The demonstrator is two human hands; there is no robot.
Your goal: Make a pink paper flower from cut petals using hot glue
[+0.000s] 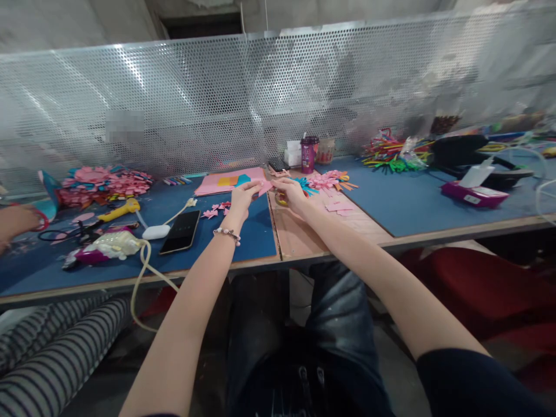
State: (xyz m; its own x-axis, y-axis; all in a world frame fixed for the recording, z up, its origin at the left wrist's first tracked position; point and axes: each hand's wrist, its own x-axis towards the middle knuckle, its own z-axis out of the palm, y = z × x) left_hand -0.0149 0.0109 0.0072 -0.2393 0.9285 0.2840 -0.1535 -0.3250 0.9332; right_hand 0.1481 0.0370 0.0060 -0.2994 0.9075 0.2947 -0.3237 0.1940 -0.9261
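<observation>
My left hand (242, 197) and my right hand (291, 194) are stretched out over the table and pinch a small pink paper piece (264, 187) between them, fingers closed on it. Just behind it lies a stack of pink paper sheets (217, 186) with an orange and a blue square on top. Small folded pink paper bits (216, 209) lie left of my left hand. More pink paper pieces (337, 205) and a pink and orange paper flower (330, 179) lie right of my right hand. A bead bracelet is on my left wrist.
A black phone (181, 231), a white charger (155, 232) with cable and a glue gun (102, 250) lie at left. Pink paper flowers (104, 182) pile at far left. A purple cup (308, 154) stands at the back. Coloured paper strips (388, 155) lie at right. Another person's hand (17, 223) and striped leg are at left.
</observation>
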